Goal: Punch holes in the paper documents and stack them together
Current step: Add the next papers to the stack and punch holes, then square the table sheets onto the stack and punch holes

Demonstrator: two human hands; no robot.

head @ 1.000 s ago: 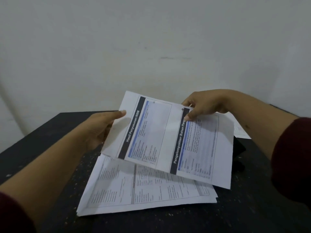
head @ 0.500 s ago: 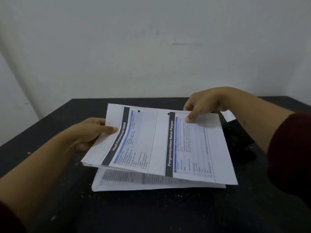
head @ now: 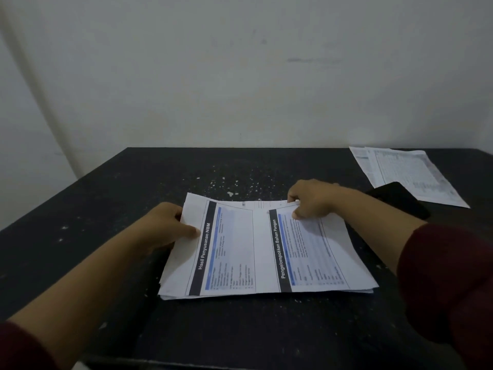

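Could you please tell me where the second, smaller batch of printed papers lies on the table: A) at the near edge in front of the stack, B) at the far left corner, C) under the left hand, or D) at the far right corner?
D: the loose papers lie at the far right of the dark table, beyond the right hand and apart from the stack.
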